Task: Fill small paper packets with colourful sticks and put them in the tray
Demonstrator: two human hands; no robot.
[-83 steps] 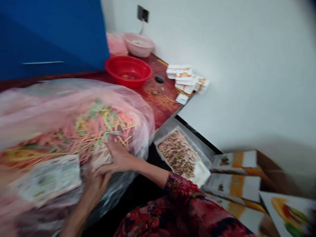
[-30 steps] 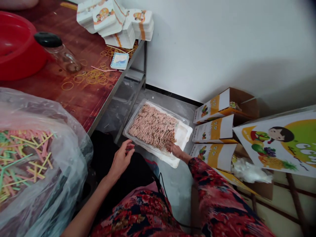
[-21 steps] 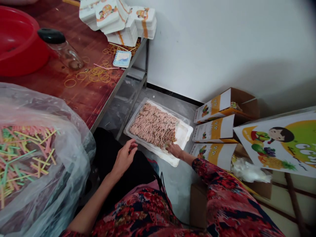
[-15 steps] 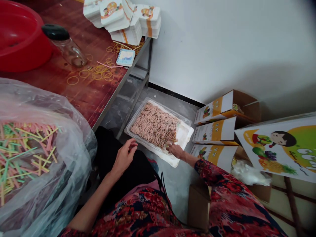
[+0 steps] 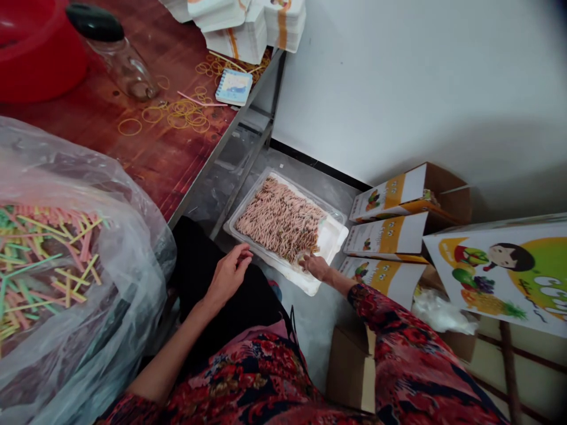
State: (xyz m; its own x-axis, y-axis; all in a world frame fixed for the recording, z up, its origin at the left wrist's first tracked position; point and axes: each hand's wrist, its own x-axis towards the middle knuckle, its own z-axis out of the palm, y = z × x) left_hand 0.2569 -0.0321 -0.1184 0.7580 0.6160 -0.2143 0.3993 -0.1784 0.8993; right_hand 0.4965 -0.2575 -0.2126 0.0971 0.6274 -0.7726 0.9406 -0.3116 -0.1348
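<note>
My right hand point(image 5: 315, 268) is at the near right corner of a shallow clear plastic tray point(image 5: 250, 236), its fingertips pinched together against the contents. What the fingers hold, if anything, is too small to make out. Packed rows of small pinkish-tan twisted pieces point(image 5: 279, 218) fill most of the tray, and a white liner point(image 5: 330, 239) shows bare along its right side. My left hand point(image 5: 230, 270) hovers over my dark-clothed leg, just short of the tray's near left edge. Its fingers are loosely bent with the thumb apart, and nothing is in them.
At left, a clear plastic bag point(image 5: 146, 218) holds many coloured paper-like sticks point(image 5: 53, 260). The red table point(image 5: 155, 165) carries a red basin point(image 5: 39, 71), a jar point(image 5: 124, 65), rubber bands point(image 5: 186, 115), a small notebook point(image 5: 234, 87) and stacked printed packs point(image 5: 239, 38). Printed cartons point(image 5: 390, 233) stand at right.
The view has shifted slightly, so the table and its things sit a little higher in the picture. Both hands keep nearly the same place and pose beside the tray.
</note>
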